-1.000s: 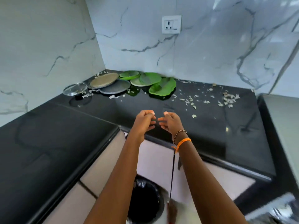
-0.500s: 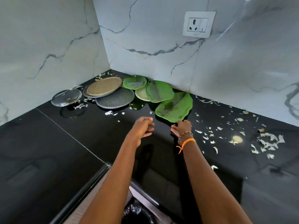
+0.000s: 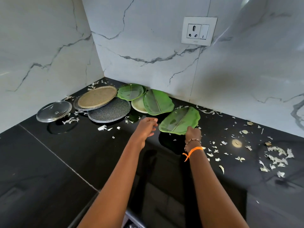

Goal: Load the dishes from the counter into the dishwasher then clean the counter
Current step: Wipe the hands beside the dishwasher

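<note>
Right hand (image 3: 192, 132) pinching near edge of nearest green leaf-shaped plate (image 3: 180, 120), plate tilted, far side up, near the back wall; left hand (image 3: 146, 127) hovering just left of it, fingers loosely curled, holding nothing. Two more green leaf plates (image 3: 158, 102) (image 3: 130, 91) overlapping a pale round plate (image 3: 138, 105) in the corner, then speckled dark plate (image 3: 109, 111), tan plate (image 3: 97, 97) stacked on another, glass lid (image 3: 54, 111) at far left. Black tabletop (image 3: 49, 162) littered with white peel scraps (image 3: 276, 159), densest at right.
</note>
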A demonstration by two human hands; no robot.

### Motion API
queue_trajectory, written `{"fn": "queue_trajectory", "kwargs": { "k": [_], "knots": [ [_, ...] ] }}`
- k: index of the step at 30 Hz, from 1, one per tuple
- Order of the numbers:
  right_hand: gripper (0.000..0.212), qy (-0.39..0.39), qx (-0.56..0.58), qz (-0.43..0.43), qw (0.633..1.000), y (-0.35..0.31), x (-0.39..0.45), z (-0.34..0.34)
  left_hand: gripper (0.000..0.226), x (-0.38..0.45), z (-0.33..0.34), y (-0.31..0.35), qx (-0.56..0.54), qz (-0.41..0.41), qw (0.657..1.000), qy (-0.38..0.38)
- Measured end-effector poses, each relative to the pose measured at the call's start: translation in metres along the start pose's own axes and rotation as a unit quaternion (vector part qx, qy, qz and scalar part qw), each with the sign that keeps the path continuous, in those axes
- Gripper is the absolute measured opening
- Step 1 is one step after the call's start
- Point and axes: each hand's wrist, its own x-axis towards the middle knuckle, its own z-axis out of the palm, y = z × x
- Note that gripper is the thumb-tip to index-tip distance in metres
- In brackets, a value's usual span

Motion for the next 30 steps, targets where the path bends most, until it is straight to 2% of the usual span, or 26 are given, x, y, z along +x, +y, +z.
{"fn": "queue_trajectory", "kwargs": {
  "k": [3,5,7,9,11,13,14,16,19,22,23,25,28,30],
  "knots": [
    [0.027,0.066,0.02,-0.032,0.997,0.011,-0.022,-0.009,0.013,0.004,0.008,-0.003,0.028,-0.016,0.999,-0.002],
    [0.017,0.05,0.112,-0.056,0.991,0.021,-0.035,-0.002,0.024,0.005,0.011,-0.005,0.04,-0.03,0.999,-0.014],
    [0.02,0.004,0.204,-0.06,0.977,0.027,-0.042,0.005,0.032,0.006,0.012,-0.004,0.034,-0.039,0.998,-0.026],
    [0.022,-0.073,0.248,-0.063,0.964,0.026,-0.046,0.009,0.028,0.009,0.008,-0.002,-0.018,-0.04,0.998,-0.036],
    [0.018,-0.169,0.24,-0.074,0.953,0.02,-0.048,0.009,0.015,0.01,0.0,0.002,-0.095,-0.033,0.994,-0.03],
    [0.017,-0.246,0.195,-0.08,0.946,0.017,-0.039,0.013,0.003,0.013,-0.01,0.004,-0.109,-0.013,0.994,0.02],
    [0.019,-0.261,0.163,-0.076,0.948,0.014,-0.034,0.017,0.005,0.015,-0.016,0.004,-0.106,-0.003,0.993,0.05],
    [0.026,-0.244,0.123,-0.051,0.961,0.006,-0.02,0.031,0.008,0.02,-0.026,-0.001,-0.105,0.01,0.988,0.11],
    [0.028,-0.196,0.132,0.004,0.972,-0.014,0.005,0.053,0.015,0.024,-0.043,-0.01,-0.114,0.01,0.977,0.179],
    [0.02,-0.218,0.129,0.041,0.966,-0.026,0.026,0.072,0.015,0.022,-0.058,-0.016,-0.131,0.0,0.964,0.23],
    [0.015,-0.235,0.125,0.049,0.963,-0.028,0.032,0.079,0.016,0.021,-0.062,-0.017,-0.134,-0.002,0.961,0.241],
    [0.027,-0.248,0.121,0.061,0.959,-0.032,0.041,0.09,0.019,0.018,-0.067,-0.017,-0.134,-0.004,0.959,0.25],
    [0.014,-0.234,0.146,0.078,0.958,-0.041,0.052,0.101,0.019,0.014,-0.07,-0.017,-0.128,-0.008,0.956,0.264],
    [0.019,-0.228,0.156,0.109,0.955,-0.044,0.06,0.108,0.018,0.012,-0.07,-0.016,-0.13,-0.008,0.955,0.267]
  ]
}}
